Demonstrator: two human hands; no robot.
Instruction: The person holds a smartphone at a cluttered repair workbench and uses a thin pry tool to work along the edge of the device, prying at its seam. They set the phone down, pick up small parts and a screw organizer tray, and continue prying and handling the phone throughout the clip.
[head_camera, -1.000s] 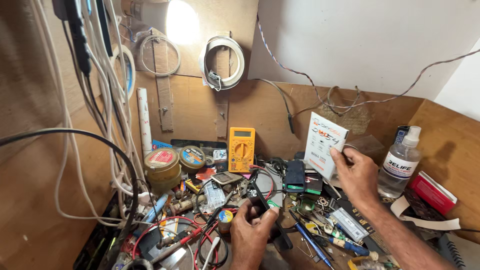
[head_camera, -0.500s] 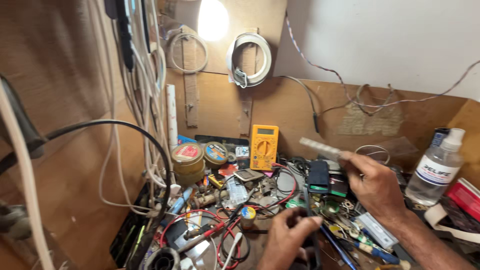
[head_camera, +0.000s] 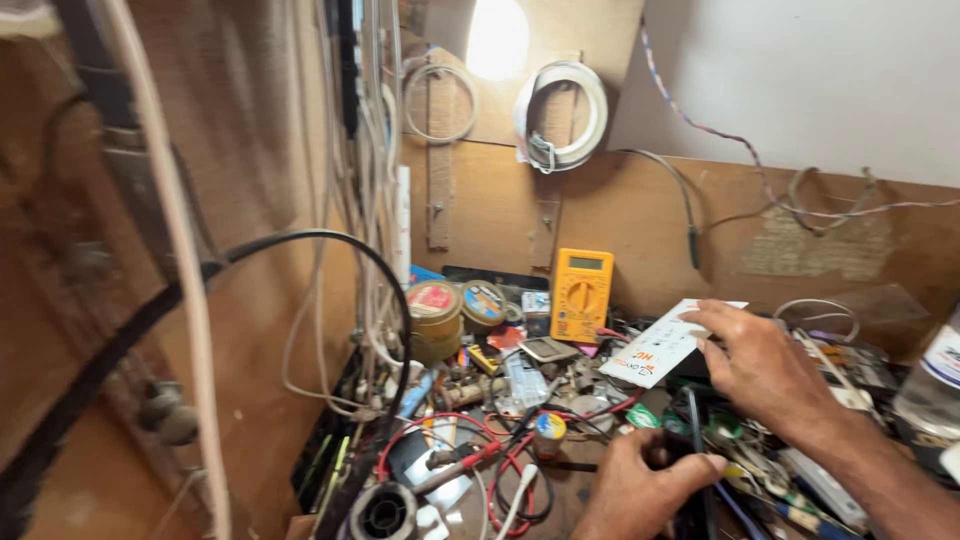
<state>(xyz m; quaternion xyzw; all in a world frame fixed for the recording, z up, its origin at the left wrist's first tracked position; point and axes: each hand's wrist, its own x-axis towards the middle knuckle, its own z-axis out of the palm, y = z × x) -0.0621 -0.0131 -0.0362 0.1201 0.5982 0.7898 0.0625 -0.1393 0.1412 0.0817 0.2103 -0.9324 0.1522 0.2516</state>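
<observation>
My right hand (head_camera: 765, 365) holds a flat white card-like packet (head_camera: 655, 348) by its right end, low over a cluttered workbench. My left hand (head_camera: 640, 485) is at the bottom middle, fingers curled around a small dark object (head_camera: 690, 455) that is mostly hidden. A yellow multimeter (head_camera: 581, 294) leans against the back board just left of the packet. Red and black probe leads (head_camera: 470, 462) lie in front of my left hand.
Round tins (head_camera: 437, 310) stand left of the meter. Thick bundles of white and black cables (head_camera: 375, 220) hang on the left. A solder spool (head_camera: 382, 510) sits at the bottom. Wire coils (head_camera: 562, 115) hang on the back board. A clear bottle (head_camera: 930, 385) stands at the right edge.
The view has swung left and down. My right hand has lowered the white packet from upright near the back board to nearly flat over the bench. My left hand stays on the dark object.
</observation>
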